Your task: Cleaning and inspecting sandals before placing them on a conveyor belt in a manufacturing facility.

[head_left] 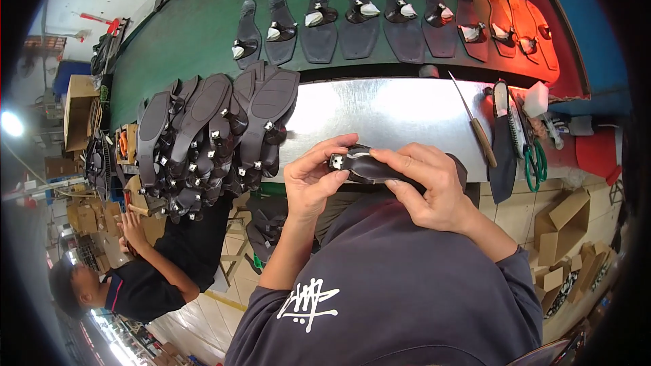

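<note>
Close in front of my chest, a black sandal sole lies sideways between my two hands. My left hand closes on its narrow end, which carries a small pale-tipped heel between thumb and fingers. My right hand pinches the sole further along, thumb below and fingers over the top. A pale strip runs along the sole's upper edge near my right fingertips. The wide end is partly hidden behind my right hand.
A heap of black heeled soles sits left of the metal plate. Several sandals stand in a row on the green bench, lit red at right. An awl and green-handled scissors lie right. A co-worker works at left.
</note>
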Motion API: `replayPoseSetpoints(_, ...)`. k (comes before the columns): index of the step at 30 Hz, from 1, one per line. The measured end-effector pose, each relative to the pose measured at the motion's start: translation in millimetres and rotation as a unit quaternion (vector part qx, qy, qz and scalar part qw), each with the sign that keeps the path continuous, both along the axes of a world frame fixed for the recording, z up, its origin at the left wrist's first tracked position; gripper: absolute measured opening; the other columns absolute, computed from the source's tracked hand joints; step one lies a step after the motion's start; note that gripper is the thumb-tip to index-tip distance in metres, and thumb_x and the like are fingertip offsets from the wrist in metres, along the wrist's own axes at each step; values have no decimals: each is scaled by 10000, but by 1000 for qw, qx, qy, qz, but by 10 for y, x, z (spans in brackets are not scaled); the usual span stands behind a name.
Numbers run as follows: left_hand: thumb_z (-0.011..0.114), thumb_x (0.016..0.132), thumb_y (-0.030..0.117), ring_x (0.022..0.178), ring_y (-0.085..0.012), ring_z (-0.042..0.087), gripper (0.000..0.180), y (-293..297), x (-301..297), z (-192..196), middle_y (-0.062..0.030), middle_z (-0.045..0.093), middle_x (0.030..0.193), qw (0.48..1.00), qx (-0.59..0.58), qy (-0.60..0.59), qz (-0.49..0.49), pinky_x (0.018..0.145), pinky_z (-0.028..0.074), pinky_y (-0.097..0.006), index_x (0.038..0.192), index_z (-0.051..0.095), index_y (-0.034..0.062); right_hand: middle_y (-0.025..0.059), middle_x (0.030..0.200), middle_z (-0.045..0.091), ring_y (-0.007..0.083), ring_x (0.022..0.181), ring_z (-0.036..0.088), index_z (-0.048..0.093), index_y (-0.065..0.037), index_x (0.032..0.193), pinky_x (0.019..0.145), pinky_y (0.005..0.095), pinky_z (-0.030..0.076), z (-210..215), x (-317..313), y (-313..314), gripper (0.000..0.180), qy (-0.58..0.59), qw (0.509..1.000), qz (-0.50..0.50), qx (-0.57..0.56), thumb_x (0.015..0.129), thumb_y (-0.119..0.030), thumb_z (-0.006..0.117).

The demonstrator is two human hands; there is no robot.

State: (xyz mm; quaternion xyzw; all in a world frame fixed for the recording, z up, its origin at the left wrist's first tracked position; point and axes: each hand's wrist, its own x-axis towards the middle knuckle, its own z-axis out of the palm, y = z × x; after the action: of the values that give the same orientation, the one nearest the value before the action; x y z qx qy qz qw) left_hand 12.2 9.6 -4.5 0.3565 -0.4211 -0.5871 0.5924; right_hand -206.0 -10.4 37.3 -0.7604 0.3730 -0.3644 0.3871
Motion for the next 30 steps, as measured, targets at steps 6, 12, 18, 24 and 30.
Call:
replayPoseSetpoints(6, 681, 725, -99, 1164, -342, 574, 379, -12, 27, -49, -316, 564, 1229, 997, -62, -30, -33, 961, 480, -389, 1102, 661, -61, 104, 817, 630, 249, 700, 600, 647, -36, 1155, 636, 342, 450, 54, -42, -21, 447, 22, 999, 14, -24, 709, -11, 656)
replayPoseSetpoints(12, 629, 706, -159, 1161, -357, 578, 423, -14, 107, -97, -336, 536, 1256, 995, -64, -49, -63, 946, 493, -369, 1109, 668, -40, 82, 807, 635, 232, 718, 612, 658, -54, 1145, 639, 336, 434, 34, -57, -3, 449, 19, 999, 12, -30, 697, -24, 676)
replayPoseSetpoints(18, 582, 668, -176, 1174, -360, 569, 460, -19, 129, -129, -330, 538, 1257, 992, -68, -52, -93, 962, 485, -374, 1095, 679, -31, 62, 838, 636, 232, 749, 615, 663, -72, 1129, 654, 343, 439, 9, -61, 26, 429, 32, 999, 8, -41, 703, -70, 703)
replayPoseSetpoints(24, 547, 657, -175, 1153, -311, 591, 460, 6, 98, -24, -305, 554, 1258, 985, -62, -125, -105, 929, 497, -321, 1070, 692, -32, 69, 839, 632, 240, 752, 616, 660, -61, 1122, 665, 351, 453, 19, -41, 53, 424, 63, 996, 3, -55, 700, -65, 706)
replayPoseSetpoints(30, 544, 798, -135, 1167, -269, 577, 397, 42, -95, 37, -261, 514, 1331, 987, -14, -150, -47, 844, 545, -286, 1173, 633, -39, 106, 850, 624, 288, 763, 618, 633, -27, 1131, 681, 393, 473, -26, -55, 8, 400, 69, 998, 5, -8, 737, -71, 682)
